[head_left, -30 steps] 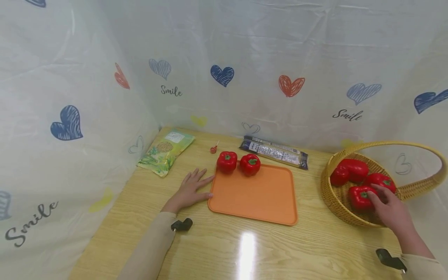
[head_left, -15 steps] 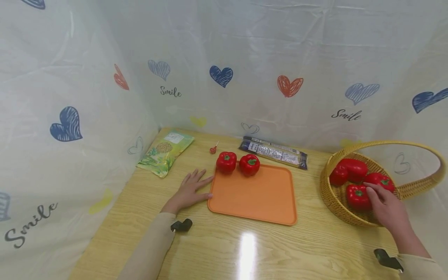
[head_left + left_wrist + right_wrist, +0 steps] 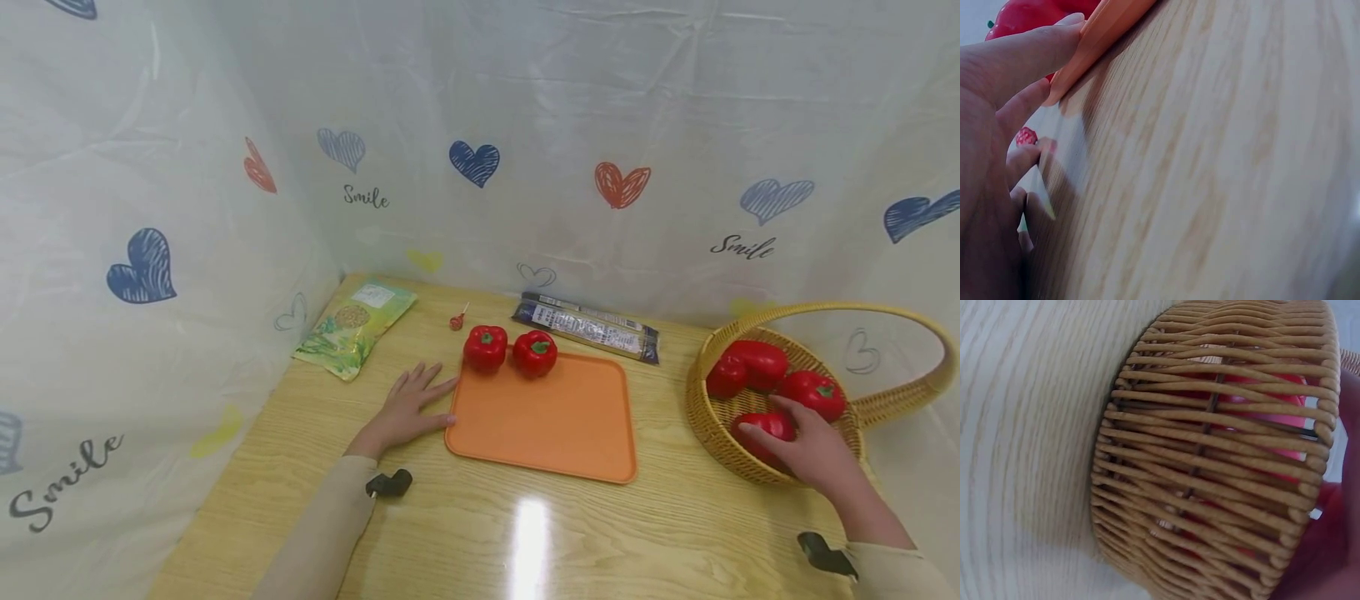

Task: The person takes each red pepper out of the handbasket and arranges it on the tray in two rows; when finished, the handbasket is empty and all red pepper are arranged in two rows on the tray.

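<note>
My right hand [image 3: 813,450] reaches into the wicker basket [image 3: 705,429] at the right. Its thumb and fingers grip a red bell pepper [image 3: 765,425] near the front of the basket, and they hide part of it. In the right wrist view the basket wall [image 3: 1210,456] covers most of the peppers. My left hand [image 3: 405,408] rests on the table with fingers spread, thumb and index fingertip at the left edge of the orange tray [image 3: 547,425]. Two red bell peppers, one left [image 3: 485,348] and one right [image 3: 535,353], sit at the tray's back left.
More red peppers [image 3: 761,364] lie at the back of the basket, whose tall handle [image 3: 900,315] arches to the right. Behind the tray are a lollipop [image 3: 457,320] and dark packets [image 3: 588,325]. A green-yellow bag [image 3: 352,325] lies at the back left.
My right hand has shifted left and closed over the front pepper. That pepper has tilted, and its stem no longer shows. The left hand and tray stay put.
</note>
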Demonstrator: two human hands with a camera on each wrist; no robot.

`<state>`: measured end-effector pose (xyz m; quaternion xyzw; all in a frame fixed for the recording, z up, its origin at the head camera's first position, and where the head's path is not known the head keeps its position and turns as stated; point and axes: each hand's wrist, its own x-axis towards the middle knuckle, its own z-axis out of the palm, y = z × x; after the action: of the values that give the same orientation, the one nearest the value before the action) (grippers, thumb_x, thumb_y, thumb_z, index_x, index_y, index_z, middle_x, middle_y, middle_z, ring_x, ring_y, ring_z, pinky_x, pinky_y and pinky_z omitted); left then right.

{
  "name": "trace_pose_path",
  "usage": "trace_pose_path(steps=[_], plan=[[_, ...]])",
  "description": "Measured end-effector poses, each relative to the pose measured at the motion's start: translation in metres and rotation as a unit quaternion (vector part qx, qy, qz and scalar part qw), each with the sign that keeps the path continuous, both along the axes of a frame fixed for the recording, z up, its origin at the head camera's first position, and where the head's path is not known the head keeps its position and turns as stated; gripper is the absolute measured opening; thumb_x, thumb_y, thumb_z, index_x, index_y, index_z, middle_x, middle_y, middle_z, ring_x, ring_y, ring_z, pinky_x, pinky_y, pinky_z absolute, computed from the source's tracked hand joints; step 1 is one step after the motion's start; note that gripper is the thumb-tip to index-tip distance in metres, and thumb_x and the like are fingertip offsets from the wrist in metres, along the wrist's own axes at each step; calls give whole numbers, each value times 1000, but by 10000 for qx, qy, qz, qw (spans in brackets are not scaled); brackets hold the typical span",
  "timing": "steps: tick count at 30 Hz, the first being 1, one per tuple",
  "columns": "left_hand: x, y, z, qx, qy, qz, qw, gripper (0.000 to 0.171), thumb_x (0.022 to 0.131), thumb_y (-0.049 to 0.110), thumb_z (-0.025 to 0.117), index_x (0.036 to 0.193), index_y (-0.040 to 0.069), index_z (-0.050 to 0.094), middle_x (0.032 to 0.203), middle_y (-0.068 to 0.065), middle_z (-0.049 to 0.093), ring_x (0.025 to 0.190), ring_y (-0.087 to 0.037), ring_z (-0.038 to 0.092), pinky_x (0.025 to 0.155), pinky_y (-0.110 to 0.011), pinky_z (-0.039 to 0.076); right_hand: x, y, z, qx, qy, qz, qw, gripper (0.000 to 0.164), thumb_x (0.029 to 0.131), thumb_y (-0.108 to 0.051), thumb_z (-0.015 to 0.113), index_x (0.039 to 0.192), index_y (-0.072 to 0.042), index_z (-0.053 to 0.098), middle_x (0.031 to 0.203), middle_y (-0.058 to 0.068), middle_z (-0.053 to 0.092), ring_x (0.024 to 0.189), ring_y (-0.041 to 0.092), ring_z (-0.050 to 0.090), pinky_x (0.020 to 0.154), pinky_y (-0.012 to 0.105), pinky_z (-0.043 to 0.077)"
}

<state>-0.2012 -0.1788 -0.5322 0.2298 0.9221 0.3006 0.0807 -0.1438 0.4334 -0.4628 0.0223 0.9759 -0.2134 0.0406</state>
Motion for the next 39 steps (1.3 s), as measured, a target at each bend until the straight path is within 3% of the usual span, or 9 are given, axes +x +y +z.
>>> trace_pose_path(steps=[9, 17, 26, 34, 39], plan=[[2, -1, 0, 53, 88, -41, 9999, 70, 95, 49, 68, 156, 21, 45, 166, -18, 24, 154, -44, 6, 122, -61, 0, -1, -4, 4, 91, -478, -197, 9986, 99, 95, -59, 61, 144, 21, 31, 132, 51, 39, 111, 65, 44, 86, 75, 45], [2, -1, 1, -51, -55, 29, 10000, 72, 95, 52, 67, 157, 24, 42, 168, -15, 21, 156, -39, 3, 124, -57, -1, -3, -6, 6, 417, -410, -188, 9981, 97, 95, -58, 62, 139, 23, 34, 127, 52, 39, 109, 66, 42, 86, 76, 44], [1, -1, 0, 32, -71, 11, 10000, 72, 95, 51, 68, 156, 24, 43, 168, -14, 21, 156, -39, 3, 124, -56, -2, -2, -7, 5, 379, -89, 17, 9992, 83, 96, -46, 67, 136, 21, 38, 125, 51, 44, 105, 65, 50, 81, 75, 47], [1, -1, 1, 28, -114, 32, 9999, 72, 95, 52, 68, 157, 25, 43, 168, -14, 21, 156, -38, 2, 124, -55, -2, 0, -13, 0, 260, 602, -46, 9978, 73, 91, -36, 76, 137, 11, 43, 127, 43, 44, 106, 62, 46, 79, 78, 46], [1, -1, 1, 23, -120, 40, 9999, 72, 95, 51, 68, 157, 25, 43, 168, -13, 21, 156, -38, 2, 124, -55, -3, 0, -14, 1, 137, 749, -162, 9970, 74, 91, -32, 77, 138, 13, 41, 126, 43, 45, 106, 61, 46, 80, 77, 46]])
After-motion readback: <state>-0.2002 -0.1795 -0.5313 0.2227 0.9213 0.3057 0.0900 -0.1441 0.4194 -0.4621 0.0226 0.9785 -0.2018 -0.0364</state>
